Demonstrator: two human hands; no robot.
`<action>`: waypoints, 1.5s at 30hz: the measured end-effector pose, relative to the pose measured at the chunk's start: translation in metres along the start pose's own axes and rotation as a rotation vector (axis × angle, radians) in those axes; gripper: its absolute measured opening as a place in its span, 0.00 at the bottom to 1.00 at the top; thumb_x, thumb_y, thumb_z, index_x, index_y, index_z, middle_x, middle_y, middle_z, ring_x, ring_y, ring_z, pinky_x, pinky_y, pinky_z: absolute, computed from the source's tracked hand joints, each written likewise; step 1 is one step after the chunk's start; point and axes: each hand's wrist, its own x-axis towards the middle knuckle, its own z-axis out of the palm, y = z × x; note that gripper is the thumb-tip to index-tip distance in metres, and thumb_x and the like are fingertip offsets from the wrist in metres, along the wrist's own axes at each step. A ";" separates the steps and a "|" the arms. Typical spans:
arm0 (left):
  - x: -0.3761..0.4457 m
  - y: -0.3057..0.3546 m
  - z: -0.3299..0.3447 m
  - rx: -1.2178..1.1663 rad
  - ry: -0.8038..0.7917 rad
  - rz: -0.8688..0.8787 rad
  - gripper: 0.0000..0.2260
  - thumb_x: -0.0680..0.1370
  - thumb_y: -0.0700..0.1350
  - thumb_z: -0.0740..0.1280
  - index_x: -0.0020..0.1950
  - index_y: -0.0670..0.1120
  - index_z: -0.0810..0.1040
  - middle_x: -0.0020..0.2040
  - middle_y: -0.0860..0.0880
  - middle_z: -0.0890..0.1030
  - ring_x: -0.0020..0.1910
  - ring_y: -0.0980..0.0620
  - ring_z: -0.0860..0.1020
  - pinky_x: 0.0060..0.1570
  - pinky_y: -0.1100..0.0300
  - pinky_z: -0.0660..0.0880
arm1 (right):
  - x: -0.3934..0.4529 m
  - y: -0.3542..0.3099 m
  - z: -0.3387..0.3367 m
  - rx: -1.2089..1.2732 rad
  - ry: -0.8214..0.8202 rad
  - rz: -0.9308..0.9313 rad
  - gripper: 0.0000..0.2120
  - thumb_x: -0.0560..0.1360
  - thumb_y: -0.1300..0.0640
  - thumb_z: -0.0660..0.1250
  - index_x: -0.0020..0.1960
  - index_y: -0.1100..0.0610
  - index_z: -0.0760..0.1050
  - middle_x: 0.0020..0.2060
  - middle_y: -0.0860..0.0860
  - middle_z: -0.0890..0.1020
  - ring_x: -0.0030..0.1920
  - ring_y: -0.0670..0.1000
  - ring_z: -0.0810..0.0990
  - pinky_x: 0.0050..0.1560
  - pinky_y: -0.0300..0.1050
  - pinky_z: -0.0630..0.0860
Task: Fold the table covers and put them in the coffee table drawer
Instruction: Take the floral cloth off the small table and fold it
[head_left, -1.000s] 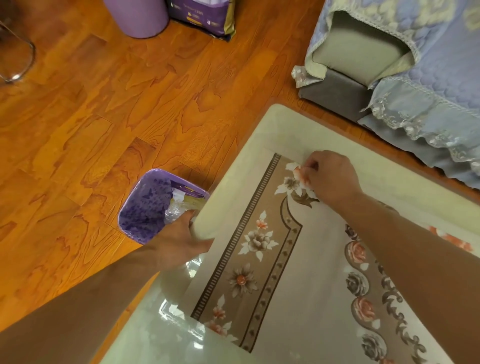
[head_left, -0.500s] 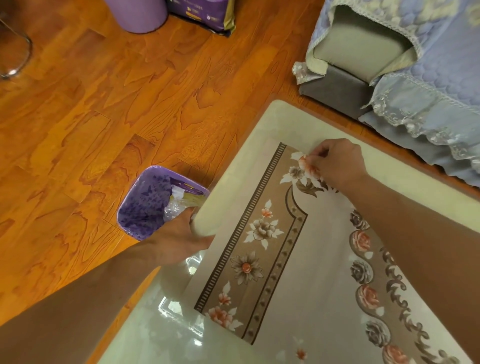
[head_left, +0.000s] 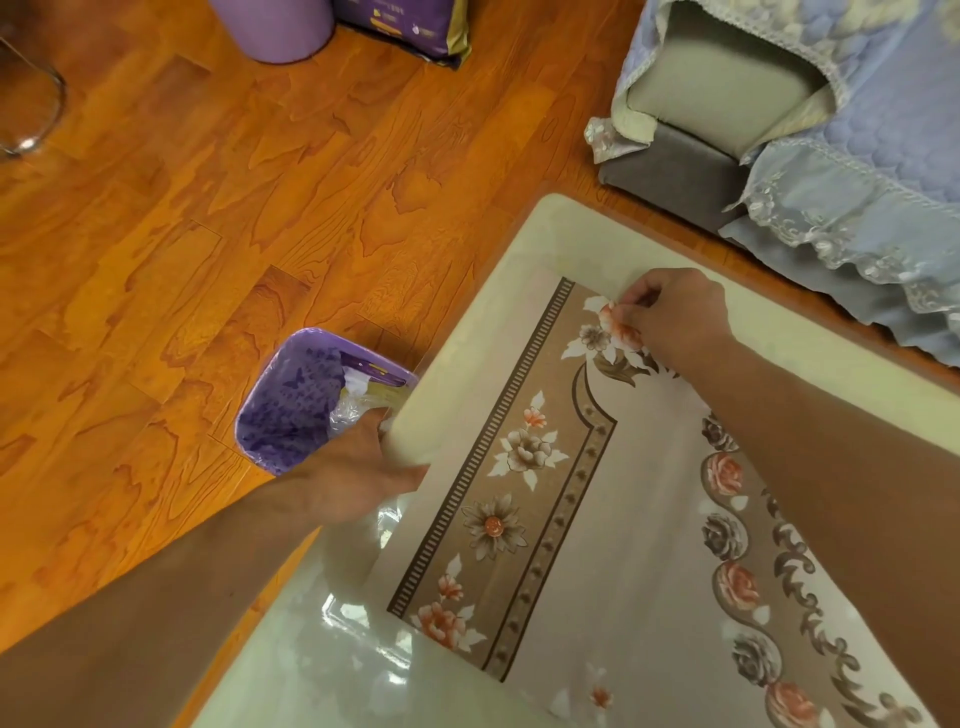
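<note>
A floral table cover (head_left: 524, 499) with a brown border band lies on the glossy pale coffee table (head_left: 556, 228). Its plain underside is turned over along the left edge as a pale fold (head_left: 457, 384). My left hand (head_left: 358, 467) grips the near end of that fold at the table's left edge. My right hand (head_left: 670, 317) pinches the cover near its far corner, fingers curled on the flower print. No drawer is in view.
A purple lined waste bin (head_left: 296, 400) stands on the wooden floor (head_left: 208, 234) just left of the table. A sofa with a blue lace cover (head_left: 857, 171) sits at the far right. A purple tub (head_left: 275, 26) and a purple package (head_left: 405, 26) are at the top.
Both hands have drawn the cover toward the far end of the table, so the printed border now lies farther up. The grips look unchanged.
</note>
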 end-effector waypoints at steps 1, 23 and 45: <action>-0.006 0.006 0.002 0.009 0.108 0.049 0.40 0.63 0.55 0.81 0.72 0.57 0.70 0.66 0.54 0.77 0.61 0.56 0.78 0.64 0.48 0.77 | 0.000 0.001 0.000 0.002 -0.003 -0.005 0.02 0.75 0.57 0.74 0.44 0.53 0.82 0.38 0.52 0.84 0.38 0.52 0.84 0.38 0.41 0.79; -0.054 -0.023 0.134 1.098 0.305 0.786 0.31 0.81 0.60 0.58 0.82 0.53 0.58 0.83 0.42 0.53 0.82 0.38 0.50 0.76 0.35 0.53 | -0.183 0.019 0.077 -0.059 0.249 -0.369 0.13 0.76 0.63 0.65 0.59 0.60 0.77 0.61 0.58 0.76 0.58 0.58 0.71 0.60 0.50 0.70; -0.121 -0.029 0.084 -0.253 0.480 0.022 0.17 0.77 0.45 0.74 0.65 0.51 0.77 0.50 0.55 0.80 0.50 0.58 0.79 0.49 0.63 0.76 | -0.253 0.076 0.094 -0.390 0.188 -0.383 0.18 0.79 0.52 0.65 0.67 0.56 0.74 0.68 0.54 0.71 0.68 0.59 0.67 0.65 0.57 0.66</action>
